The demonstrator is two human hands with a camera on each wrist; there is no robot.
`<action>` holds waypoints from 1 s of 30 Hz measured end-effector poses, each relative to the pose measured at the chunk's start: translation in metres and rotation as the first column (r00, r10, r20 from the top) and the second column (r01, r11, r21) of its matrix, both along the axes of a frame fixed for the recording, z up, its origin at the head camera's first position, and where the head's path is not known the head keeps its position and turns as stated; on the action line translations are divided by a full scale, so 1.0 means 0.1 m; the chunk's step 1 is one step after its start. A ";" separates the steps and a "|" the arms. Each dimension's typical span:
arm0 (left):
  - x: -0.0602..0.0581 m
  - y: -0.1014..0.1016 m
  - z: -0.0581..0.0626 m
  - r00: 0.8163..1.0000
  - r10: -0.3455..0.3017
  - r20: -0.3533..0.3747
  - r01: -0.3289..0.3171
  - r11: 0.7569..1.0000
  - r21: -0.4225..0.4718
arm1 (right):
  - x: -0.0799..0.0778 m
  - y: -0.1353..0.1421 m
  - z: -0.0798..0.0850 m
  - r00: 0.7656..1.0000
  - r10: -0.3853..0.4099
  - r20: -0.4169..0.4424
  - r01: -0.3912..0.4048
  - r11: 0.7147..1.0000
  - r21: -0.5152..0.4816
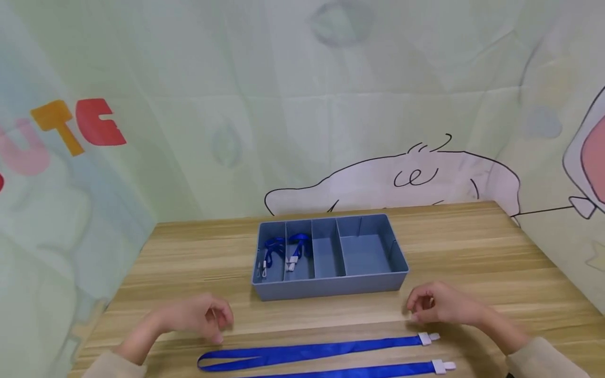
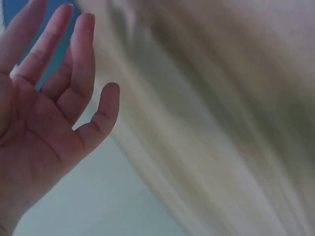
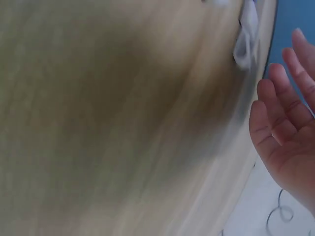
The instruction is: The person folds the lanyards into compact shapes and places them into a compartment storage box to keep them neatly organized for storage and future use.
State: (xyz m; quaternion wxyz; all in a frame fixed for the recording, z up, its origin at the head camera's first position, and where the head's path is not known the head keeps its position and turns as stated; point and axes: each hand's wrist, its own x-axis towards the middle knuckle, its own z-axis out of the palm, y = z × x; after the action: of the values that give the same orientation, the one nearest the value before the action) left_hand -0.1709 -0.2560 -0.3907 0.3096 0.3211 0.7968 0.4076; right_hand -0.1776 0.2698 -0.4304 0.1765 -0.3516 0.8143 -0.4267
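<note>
Two blue lanyards lie stretched out across the table near its front edge. The farther lanyard [image 1: 331, 348] has its loop at the left and a white clip [image 1: 427, 338] at the right; the nearer lanyard [image 1: 373, 371] is partly cut off by the frame. My left hand [image 1: 200, 317] hovers just beyond the loop end, holding nothing, and its fingers [image 2: 81, 59] are loosely bent in the left wrist view. Beyond the clip ends is my right hand [image 1: 444, 304], also bare, with relaxed fingers [image 3: 280, 103] in the right wrist view.
Behind the hands stands a blue-grey divided box [image 1: 331, 287]. Its leftmost compartment has a bunched blue lanyard [image 1: 275, 245] with a metal hook; the compartment beside it has another bunched lanyard [image 1: 299, 245] with a white clip. A printed cloth [image 1: 212, 131] hangs behind the wooden table [image 1: 198, 252].
</note>
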 end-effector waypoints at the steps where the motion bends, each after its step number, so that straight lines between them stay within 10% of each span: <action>1: 0.02 0.03 -0.05 0.999 -0.031 -0.023 0.031 1.000 -0.004 | 0.02 -0.03 -0.01 1.000 0.028 0.009 -0.028 1.000 -0.003; 13: 0.21 0.58 -0.14 0.973 -0.157 -0.169 0.120 0.971 -0.208 | 0.14 -0.27 -0.10 0.953 0.194 -0.233 -0.174 0.979 0.102; 18: 0.26 0.47 -0.16 0.960 -0.116 -0.255 0.041 0.958 -0.282 | 0.14 -0.19 -0.12 0.956 0.189 -0.225 -0.169 0.980 0.106; 30: 0.34 -0.08 -0.28 0.957 -0.029 -0.288 0.002 0.996 -0.092 | 0.20 -0.04 -0.13 0.964 0.160 -0.212 -0.146 0.986 0.082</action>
State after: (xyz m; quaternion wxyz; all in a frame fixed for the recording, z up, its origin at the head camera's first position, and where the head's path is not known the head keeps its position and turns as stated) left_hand -0.1370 -0.2640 -0.4188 0.2073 0.3692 0.8486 0.3172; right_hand -0.1581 0.2661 -0.4436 0.1301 -0.4522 0.8127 -0.3436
